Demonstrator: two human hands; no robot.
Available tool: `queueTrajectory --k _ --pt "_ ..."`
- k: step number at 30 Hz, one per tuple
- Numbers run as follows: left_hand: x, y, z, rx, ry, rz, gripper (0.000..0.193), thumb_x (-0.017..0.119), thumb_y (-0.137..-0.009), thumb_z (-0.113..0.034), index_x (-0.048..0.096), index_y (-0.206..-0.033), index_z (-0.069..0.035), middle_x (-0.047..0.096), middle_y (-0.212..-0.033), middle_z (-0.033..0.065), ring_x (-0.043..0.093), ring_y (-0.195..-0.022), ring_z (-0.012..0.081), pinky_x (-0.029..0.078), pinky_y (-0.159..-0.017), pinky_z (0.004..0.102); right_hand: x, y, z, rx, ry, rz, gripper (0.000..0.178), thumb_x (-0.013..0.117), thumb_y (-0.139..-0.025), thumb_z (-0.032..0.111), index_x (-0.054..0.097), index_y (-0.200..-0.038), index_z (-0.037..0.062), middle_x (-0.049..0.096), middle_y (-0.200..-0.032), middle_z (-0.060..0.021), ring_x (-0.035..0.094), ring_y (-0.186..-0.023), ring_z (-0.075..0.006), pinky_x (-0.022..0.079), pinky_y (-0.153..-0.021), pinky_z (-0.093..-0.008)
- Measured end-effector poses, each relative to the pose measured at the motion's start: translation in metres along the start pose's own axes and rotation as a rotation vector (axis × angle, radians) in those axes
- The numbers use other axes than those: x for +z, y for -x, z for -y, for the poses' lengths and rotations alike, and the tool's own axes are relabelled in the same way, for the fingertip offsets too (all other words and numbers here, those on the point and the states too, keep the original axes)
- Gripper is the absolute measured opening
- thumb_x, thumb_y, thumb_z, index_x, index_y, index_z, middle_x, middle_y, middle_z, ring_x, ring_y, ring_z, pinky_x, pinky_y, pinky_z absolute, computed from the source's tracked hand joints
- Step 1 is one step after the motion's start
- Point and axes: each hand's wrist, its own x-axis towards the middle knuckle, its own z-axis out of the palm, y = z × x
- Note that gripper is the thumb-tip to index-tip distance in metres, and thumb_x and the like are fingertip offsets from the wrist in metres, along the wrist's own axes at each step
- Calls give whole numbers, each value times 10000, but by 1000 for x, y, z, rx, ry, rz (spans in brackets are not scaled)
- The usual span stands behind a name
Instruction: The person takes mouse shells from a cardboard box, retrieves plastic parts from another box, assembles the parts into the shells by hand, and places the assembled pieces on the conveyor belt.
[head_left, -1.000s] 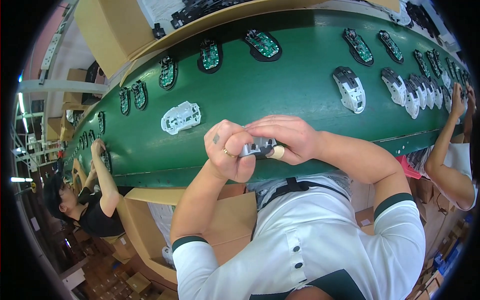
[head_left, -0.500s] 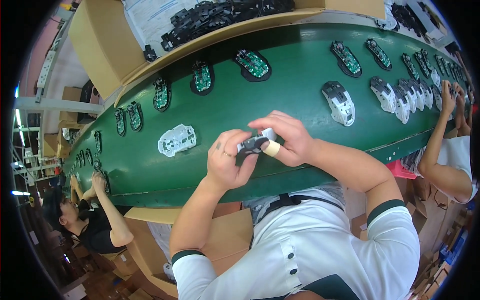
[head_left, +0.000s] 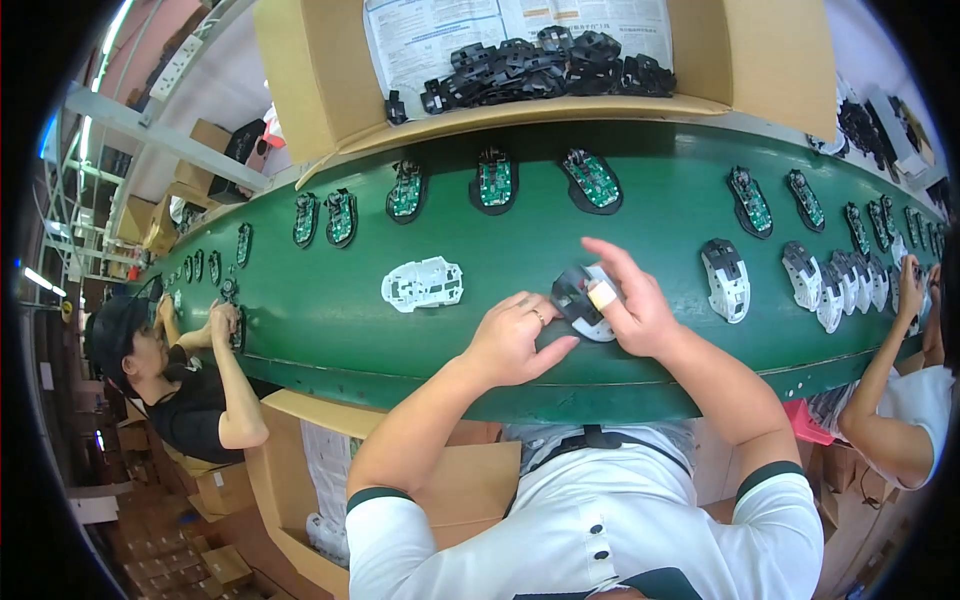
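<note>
Green worktable (head_left: pixel 520 240) below: leaning over its long, shiny top with both arms reaching in. Gripping a dark gray and white mouse shell (head_left: pixel 583 303) in the right hand (head_left: pixel 648 318), over the near half of the table, with the dark part facing left. Laying the right thumb, wearing a tan wrap (head_left: pixel 603 294), across the shell, and pointing the first finger (head_left: pixel 612 258) up and off to the left. Putting the left hand (head_left: pixel 513 338) right at the shell's left side and spreading that thumb out below; cannot tell whether pinching it or only touching it. Wearing a gold ring (head_left: pixel 540 317) on that same hand. Having a white mouse frame (head_left: pixel 423 284) lying flat to the left of both hands, well apart from them. Facing a row of green circuit boards (head_left: pixel 495 182) on black bases, running along the far side. Having more mouse shells (head_left: pixel 727 280) lying to the right, mostly bunched close together. Looking across at an open cardboard box (head_left: pixel 785 60), holding newspaper (head_left: pixel 440 40) and a heap of black plastic parts (head_left: pixel 550 70). Working between a person in black (head_left: pixel 205 415) on the left and a person in white (head_left: pixel 905 405) on the right.
</note>
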Motion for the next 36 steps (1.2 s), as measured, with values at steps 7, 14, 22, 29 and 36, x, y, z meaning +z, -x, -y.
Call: queueTrajectory --k 7,14,22,29,36 --pt "1 2 -5 12 -19 -6 333 815 -868 -167 713 -1163 -49 724 -1107 152 687 -992 358 555 -880 429 -47 -16 10 25 997 -36 283 654 -924 203 703 -1136 22 713 -1161 -182 676 -1088 -395 542 -940 -509" --pt "9 4 4 6 10 -57 266 784 -880 -181 715 -1106 -60 707 -1098 134 667 -983 343 537 -875 443 -11 -5 5 -400 503 98 245 726 -874 141 699 -1097 42 726 -1135 -154 719 -991 -363 591 -860 -459" --pt "40 -9 10 62 -31 -97 157 786 -838 -75 694 -964 -57 710 -1074 152 677 -991 371 539 -851 470 -1 4 -50 -248 275 194 187 615 -979 233 709 -1021 78 698 -973 -146 699 -886 -397 577 -761 -511" --pt "52 -11 4 71 -97 -67 102 708 -901 -48 669 -989 -15 671 -1081 191 637 -1007 372 515 -896 459 -19 -9 -42 -184 397 79 196 600 -905 212 719 -898 56 718 -903 -186 707 -874 -425 564 -762 -554" --pt "20 -15 -56 -4 -254 344 539 778 -883 -213 555 -1344 -44 522 -1450 225 516 -1319 432 403 -1133 520 -54 -13 -53 -103 450 -21 180 599 -928 214 701 -965 70 708 -920 -161 700 -895 -414 558 -776 -554"
